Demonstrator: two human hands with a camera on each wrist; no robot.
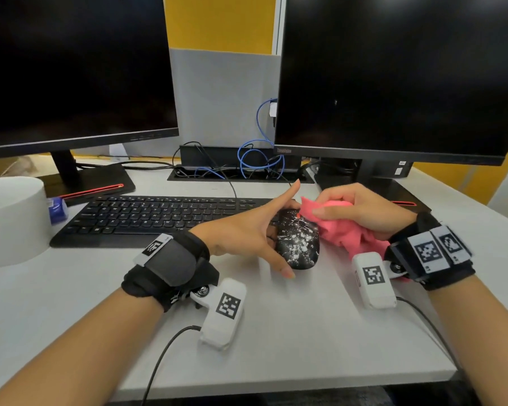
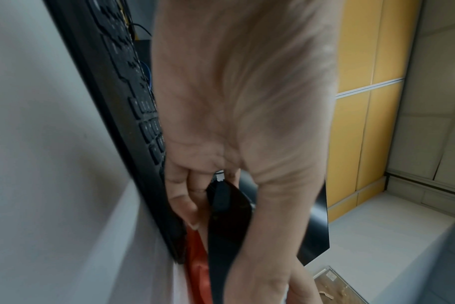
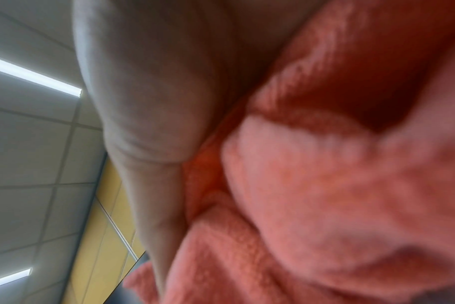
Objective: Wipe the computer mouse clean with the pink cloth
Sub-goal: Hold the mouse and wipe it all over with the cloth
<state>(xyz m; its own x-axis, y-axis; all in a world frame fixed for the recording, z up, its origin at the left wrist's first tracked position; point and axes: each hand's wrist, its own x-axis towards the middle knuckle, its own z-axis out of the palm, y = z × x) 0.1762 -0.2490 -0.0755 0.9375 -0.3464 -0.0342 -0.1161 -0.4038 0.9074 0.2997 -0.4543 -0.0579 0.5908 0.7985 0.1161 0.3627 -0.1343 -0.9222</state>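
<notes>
1. Grey desk [image 1: 276, 332]; the mouse [image 1: 298, 240] sits mid-desk, just before the keyboard [image 1: 159, 218].
2. My left hand [image 1: 247, 230] pinches its sides; hard, likely slick shell.
3. My right hand [image 1: 364, 209] clutches the soft cloth [image 1: 343, 232] against its right edge.

Faint "ThinkVision" brand lettering on the lower left bezel of the right monitor [image 1: 393, 83]. White letters and symbols on the keys of the black keyboard [image 1: 147, 218], too small to read reliably. Black-and-white square code markers, without words, on the wrist camera units [image 1: 373, 276] and wrist straps [image 1: 428, 253].
</notes>
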